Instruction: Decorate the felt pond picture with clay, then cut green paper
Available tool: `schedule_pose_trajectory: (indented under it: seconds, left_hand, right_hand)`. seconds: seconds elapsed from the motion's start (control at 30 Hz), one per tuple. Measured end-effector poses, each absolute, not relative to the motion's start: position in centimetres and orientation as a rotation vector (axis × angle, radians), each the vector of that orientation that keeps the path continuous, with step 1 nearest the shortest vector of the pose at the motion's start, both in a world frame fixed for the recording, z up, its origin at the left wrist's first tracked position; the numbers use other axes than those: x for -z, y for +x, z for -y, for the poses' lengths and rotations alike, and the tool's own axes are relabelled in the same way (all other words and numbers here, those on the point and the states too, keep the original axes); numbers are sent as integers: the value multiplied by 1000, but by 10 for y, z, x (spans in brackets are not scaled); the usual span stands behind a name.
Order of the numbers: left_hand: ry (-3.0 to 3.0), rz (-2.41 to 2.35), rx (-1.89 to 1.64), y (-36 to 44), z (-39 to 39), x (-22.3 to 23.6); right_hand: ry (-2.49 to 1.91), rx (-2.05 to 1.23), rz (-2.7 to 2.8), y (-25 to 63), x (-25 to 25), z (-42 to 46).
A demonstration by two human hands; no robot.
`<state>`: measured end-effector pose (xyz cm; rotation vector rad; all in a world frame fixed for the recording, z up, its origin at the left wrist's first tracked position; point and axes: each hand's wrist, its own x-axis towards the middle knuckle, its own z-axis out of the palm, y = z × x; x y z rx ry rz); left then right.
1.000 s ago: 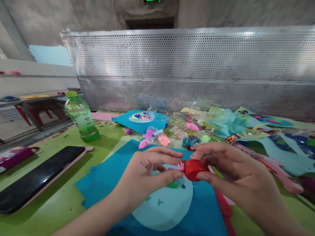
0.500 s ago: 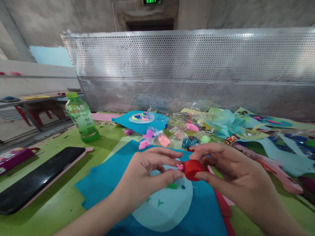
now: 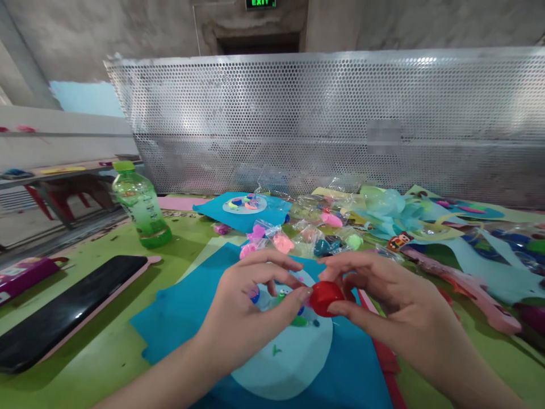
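Observation:
My right hand (image 3: 383, 289) pinches a small, smooth red cap-like piece (image 3: 327, 298) between thumb and fingers. From the other side, my left hand (image 3: 259, 301) closes thumb and forefinger on a tiny pink piece of clay (image 3: 309, 301), right against the red piece and mostly hidden by the fingertips. Below both hands lies a pale blue paper circle (image 3: 281, 378) on blue paper sheets (image 3: 179, 318). Small clay shapes, including a green one (image 3: 299, 321) and a little green sprig (image 3: 276, 350), sit on the circle; my left hand covers some of them.
On the left stand a green bottle (image 3: 142, 207) and a black phone (image 3: 72, 309). Bagged clay lumps (image 3: 283, 243) lie behind the hands. A second decorated blue sheet (image 3: 208, 209) lies farther back. Paper scraps (image 3: 472, 267) and a pink tool (image 3: 481, 295) are on the right.
The red piece has shifted slightly left and turned, showing a rounder side. My left fingers have drawn back a little, and the bumpy pink piece is now mostly hidden.

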<state>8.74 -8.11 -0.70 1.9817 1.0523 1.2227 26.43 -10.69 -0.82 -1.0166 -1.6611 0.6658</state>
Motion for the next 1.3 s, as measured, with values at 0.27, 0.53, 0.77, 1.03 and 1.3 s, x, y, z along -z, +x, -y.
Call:
schedule_pose_trajectory:
  seconds: [0.27, 0.53, 0.77, 1.03, 1.3]
  left_hand:
    - [2055, -1073, -1237, 86, 80, 7]
    - [2094, -1063, -1278, 84, 80, 7]
    - [2168, -962, -1319, 84, 80, 10]
    - [2192, -997, -1321, 85, 80, 11]
    - [2128, -1053, -1246, 85, 81, 9]
  right_hand:
    - [-1008, -676, 1641, 266, 10, 106]
    - [-1029, -731, 1597, 266, 8, 108]
    - [-1013, -764, 1629, 266, 9, 106]
    - [-1034, -726, 1697, 265, 8, 107]
    - [-1022, -692, 1742, 266, 7, 106]
